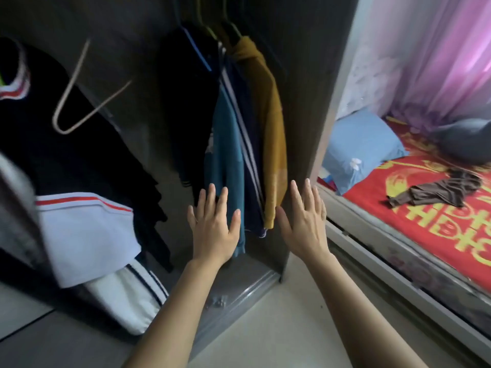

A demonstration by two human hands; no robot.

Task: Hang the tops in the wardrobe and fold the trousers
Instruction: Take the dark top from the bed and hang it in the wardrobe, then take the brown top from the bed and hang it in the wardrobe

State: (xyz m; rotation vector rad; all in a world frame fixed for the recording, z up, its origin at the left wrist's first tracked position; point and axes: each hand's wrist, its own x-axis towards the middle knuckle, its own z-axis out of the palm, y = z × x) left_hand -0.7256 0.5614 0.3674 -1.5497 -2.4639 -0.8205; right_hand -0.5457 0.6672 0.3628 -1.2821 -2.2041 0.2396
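Pale floor [265, 328] runs between an open wardrobe [297, 102] on the left and a bed [414, 243] with a red and gold cover on the right, under a pink curtain [438, 49]. Inside the wardrobe several tops already hang side by side, among them a mustard top [268, 123] against the right wall and a teal top [225, 144] just beside it. An empty hanger [79, 102] hangs further left.

The left hand [215, 229] and the right hand [305, 221] are both raised in front of the hanging clothes, palms away, fingers straight and spread, holding nothing. The left hand is in front of the teal top's lower edge. The right hand is in front of the wardrobe's side panel, just beside the mustard top's hem.

One garment is not put away: a brown garment [438, 193] lies crumpled on the bed cover, near a blue pillow [364, 150]. Whether it is a top or trousers cannot be told from here. It lies well apart from both hands, off to the right and beyond the bed's near edge. Its long axis runs roughly crosswise, rising slightly from its near-left end to its far-right end.

The right hand is clearly the nearer one. The next move probably calls for turning right and reaching over the bed's edge with that hand toward the garment's near-left end.
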